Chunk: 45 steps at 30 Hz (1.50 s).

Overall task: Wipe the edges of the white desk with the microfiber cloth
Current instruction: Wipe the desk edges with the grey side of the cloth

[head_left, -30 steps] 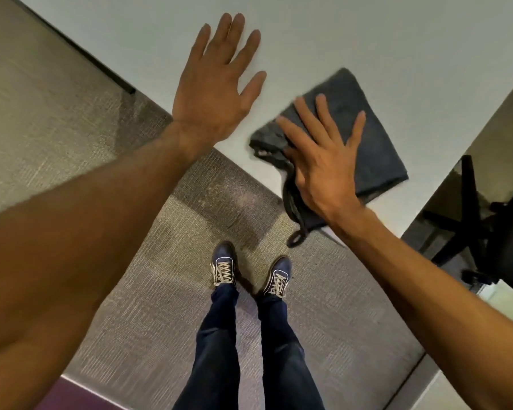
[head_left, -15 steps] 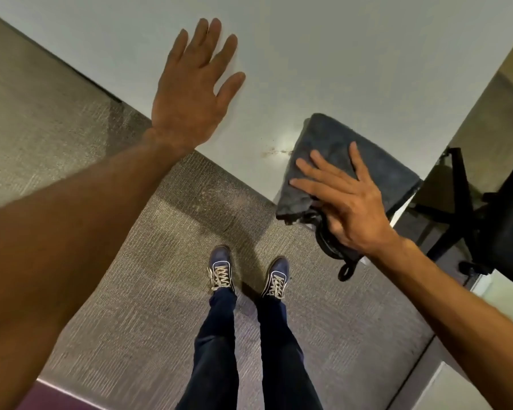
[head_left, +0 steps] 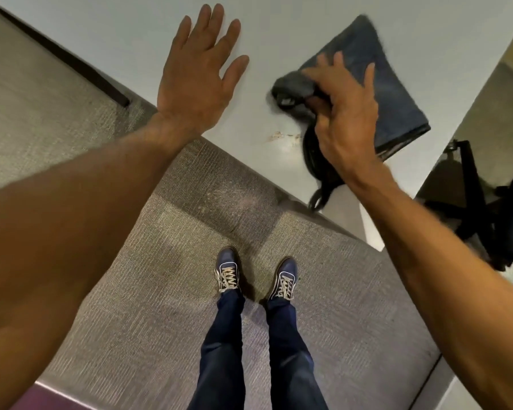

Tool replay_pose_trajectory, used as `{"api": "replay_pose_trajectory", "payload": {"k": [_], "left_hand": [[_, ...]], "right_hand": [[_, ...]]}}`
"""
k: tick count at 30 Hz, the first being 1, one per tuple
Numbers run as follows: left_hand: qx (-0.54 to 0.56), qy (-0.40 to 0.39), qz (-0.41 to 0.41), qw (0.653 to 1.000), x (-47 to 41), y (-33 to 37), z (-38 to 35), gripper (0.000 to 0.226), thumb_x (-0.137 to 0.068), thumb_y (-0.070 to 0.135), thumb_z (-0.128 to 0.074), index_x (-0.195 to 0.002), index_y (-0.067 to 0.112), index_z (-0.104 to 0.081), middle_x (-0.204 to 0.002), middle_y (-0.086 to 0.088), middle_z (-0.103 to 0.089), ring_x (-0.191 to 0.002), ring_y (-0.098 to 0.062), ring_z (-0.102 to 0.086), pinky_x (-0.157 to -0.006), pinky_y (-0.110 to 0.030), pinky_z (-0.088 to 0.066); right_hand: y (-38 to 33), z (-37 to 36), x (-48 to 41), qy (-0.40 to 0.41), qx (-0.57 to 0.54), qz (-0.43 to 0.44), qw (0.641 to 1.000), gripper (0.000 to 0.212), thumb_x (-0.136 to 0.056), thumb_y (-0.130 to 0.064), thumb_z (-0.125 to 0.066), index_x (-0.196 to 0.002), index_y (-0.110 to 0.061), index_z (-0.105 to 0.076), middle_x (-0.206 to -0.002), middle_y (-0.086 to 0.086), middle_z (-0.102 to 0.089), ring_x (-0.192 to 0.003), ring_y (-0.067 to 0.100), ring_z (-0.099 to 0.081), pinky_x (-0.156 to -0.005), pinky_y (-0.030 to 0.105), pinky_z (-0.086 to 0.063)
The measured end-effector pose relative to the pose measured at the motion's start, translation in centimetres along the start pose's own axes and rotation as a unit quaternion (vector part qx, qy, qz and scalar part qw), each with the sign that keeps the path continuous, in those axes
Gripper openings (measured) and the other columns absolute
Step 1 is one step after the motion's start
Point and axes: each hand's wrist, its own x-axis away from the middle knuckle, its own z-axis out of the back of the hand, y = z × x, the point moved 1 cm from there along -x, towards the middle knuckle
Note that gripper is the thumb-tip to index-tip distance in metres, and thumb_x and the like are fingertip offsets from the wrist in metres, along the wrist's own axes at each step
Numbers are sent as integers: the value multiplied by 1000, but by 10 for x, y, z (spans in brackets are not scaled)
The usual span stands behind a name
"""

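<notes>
I can read no text, label, brand or number here, not on the microfiber cloth, white desk or shoes

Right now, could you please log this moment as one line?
left hand: open over white desk | right hand: grips microfiber cloth near edge | brown mark: beside cloth

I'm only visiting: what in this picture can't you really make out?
Head view only:
Right hand: fingertips motion-blurred, so gripping or merely pressing the microfiber cloth is unclear.
Black strap: upper end hidden under that hand; its origin is unclear.
White desk: far edges cut off by the frame.
Brownish mark: too small to tell stain from scratch.
Black chair: cut by the right edge and forearm.
</notes>
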Motion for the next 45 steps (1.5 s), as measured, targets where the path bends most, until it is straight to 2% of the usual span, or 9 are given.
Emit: {"api": "replay_pose_trajectory", "payload": {"k": [5,9,15,21,25,28,31,39,45], "left_hand": [[12,0,0,1000,0,0,1,61,-109,54,-19,-159,19,-30,-167,-6,-22,-156,-19,-13,-128,-38,-7],[7,-1,7,1000,0,2,0,61,-109,53,-18,-159,20,-29,-167,-7,-21,-156,-19,-13,-128,-39,-8],[-13,4,7,1000,0,3,-1,60,-110,51,-16,-159,19,-27,-168,-8,-20,-156,-20,-12,-128,-41,-9],[1,7,-5,1000,3,0,3,59,-110,51,-19,-158,19,-31,-167,-7,-24,-156,-20,-15,-127,-40,-9],[-11,0,4,1000,2,4,3,59,-110,50,-17,-159,19,-28,-168,-7,-20,-156,-20,-12,-128,-41,-9],[-26,-5,2,1000,1,5,2,60,-110,50,-14,-160,18,-25,-168,-8,-18,-156,-22,-11,-127,-43,-10],[-23,-9,5,1000,1,5,2,60,-110,51,-14,-160,19,-25,-168,-8,-19,-156,-21,-11,-127,-43,-10],[-17,-9,4,1000,1,3,4,61,-110,52,-14,-160,20,-25,-168,-7,-19,-156,-20,-11,-128,-41,-9],[-25,-12,6,1000,1,6,1,61,-110,51,-12,-161,19,-21,-169,-8,-15,-157,-22,-9,-128,-43,-8]], "right_hand": [[0,4,93,-80,24,185,979,45,-91,-1,-55,-133,-8,-67,-146,13,-59,-144,34,-48,-122,71,-16],[32,31,118,-101,36,225,968,54,-84,8,-62,-136,-10,-66,-149,10,-56,-144,30,-48,-119,71,-24],[11,14,76,-71,41,199,977,46,-86,-2,-55,-127,-11,-72,-139,10,-65,-137,31,-56,-116,74,-26],[-2,20,85,-90,72,139,984,56,-79,5,-57,-131,-10,-69,-143,8,-63,-142,29,-50,-119,72,-23],[3,30,104,-104,82,145,980,50,-87,-11,-43,-130,-9,-70,-140,10,-64,-139,32,-53,-116,74,-26],[-3,25,85,-102,102,152,978,39,-92,-10,-56,-128,-10,-71,-139,10,-65,-138,32,-54,-114,76,-28],[-13,13,55,-108,105,116,982,51,-83,1,-72,-132,-13,-69,-143,8,-62,-142,29,-50,-118,74,-22],[-5,32,112,-108,112,109,982,63,-71,12,-68,-130,-9,-69,-141,11,-63,-140,32,-52,-115,75,-27],[-22,13,45,-98,102,105,984,56,-74,3,-69,-128,-14,-70,-141,9,-65,-141,32,-51,-117,75,-24]]}}
